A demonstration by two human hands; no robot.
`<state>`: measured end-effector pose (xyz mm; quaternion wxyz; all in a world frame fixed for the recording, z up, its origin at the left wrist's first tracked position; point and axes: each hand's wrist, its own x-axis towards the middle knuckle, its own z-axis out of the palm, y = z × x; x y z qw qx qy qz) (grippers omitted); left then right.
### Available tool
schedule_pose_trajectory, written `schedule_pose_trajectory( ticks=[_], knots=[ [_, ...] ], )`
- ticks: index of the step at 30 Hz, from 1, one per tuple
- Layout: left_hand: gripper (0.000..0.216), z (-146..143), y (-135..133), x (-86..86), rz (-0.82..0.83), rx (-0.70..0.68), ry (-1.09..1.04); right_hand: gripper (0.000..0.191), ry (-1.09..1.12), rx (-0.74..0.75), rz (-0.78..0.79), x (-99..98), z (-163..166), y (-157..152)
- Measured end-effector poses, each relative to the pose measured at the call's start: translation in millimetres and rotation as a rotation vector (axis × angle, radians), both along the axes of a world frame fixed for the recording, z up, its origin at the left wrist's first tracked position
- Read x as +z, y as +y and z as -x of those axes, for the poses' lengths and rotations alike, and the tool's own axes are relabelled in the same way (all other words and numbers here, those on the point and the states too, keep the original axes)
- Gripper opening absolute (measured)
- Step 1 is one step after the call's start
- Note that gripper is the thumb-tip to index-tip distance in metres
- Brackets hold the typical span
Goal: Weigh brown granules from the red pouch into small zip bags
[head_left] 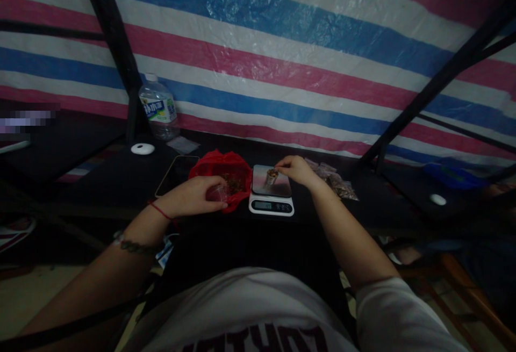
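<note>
Read the clock from the white scale point(271, 206), with six o'clock toward the wearer; find nearest, at six, a white shirt point(250, 309) with dark lettering; at nine, see the left hand point(197, 195), curled around a clear plastic container point(217, 193) at the near edge of a red bag point(201, 166), open, with dried bits point(236, 182) inside; at the centre, on the scale's metal plate, note a small silvery cup point(271, 180), upright and heaped with similar bits; at two, see the right hand point(297, 171), with fingertips at the cup's rim; cannot tell whether pinched on rim or bits, or slightly apart.

Judge the step as portioning by weight; for the next move, call for small pinches, a light touch and fingers off the cup for a true reading; cannot make out the display's figures.

Farther out on the black bench point(100, 185), find filled clear packets point(342, 187) at three; a dark phone-like slab point(173, 174) at nine, beyond the bag; a white oval object point(142, 149) and a clear bottle point(161, 118) at ten; behind everything, at twelve, see a striped sheet point(262, 62).
</note>
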<state>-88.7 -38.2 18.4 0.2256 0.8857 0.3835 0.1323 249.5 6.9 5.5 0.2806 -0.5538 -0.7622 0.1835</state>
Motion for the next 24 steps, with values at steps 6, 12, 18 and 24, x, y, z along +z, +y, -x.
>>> schedule_pose_trajectory(
  ticks=[6,12,18,24],
  knots=[
    [0.041,1,1,-1.9,0.005,0.002,-0.013,0.015,-0.063,0.004,0.015,-0.5,0,-1],
    [0.042,0,1,-0.7,0.018,0.0,-0.018,0.018,-0.056,0.006,0.015,0.4,1,-2],
    [0.045,0,-1,1.2,0.01,0.012,-0.037,0.02,0.027,-0.1,-0.135,14.2,-5,-13],
    [0.05,-14,-10,14.1,-0.132,0.009,-0.115,0.028,0.227,-0.086,-0.304,25.2,14,-57]
  ],
)
